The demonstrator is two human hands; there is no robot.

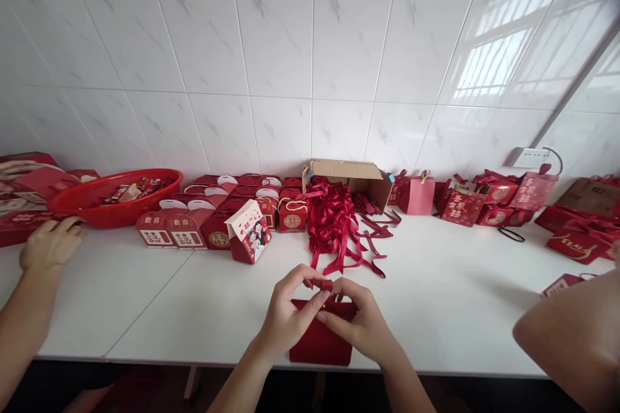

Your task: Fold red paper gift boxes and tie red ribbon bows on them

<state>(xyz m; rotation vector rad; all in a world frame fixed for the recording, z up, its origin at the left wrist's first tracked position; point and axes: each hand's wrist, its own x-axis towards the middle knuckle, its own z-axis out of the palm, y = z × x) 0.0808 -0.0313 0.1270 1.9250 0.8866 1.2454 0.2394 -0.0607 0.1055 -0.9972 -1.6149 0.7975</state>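
Observation:
A dark red gift bag (320, 342) lies flat on the white table (445, 297) near the front edge. My left hand (288, 313) and my right hand (361, 322) meet just above its top. Both pinch a short piece of red ribbon (325, 284) between thumb and fingers. The rest of the ribbon's run is hidden by my fingers.
A heap of red ribbons (339, 219) spills from a cardboard box (353, 181). Red gift boxes (217, 213) stand in rows at the left, beside a red basin (116, 197). More red bags (489, 197) lie at the right. Another person's hand (51, 245) rests at left; an arm (576, 342) intrudes at right.

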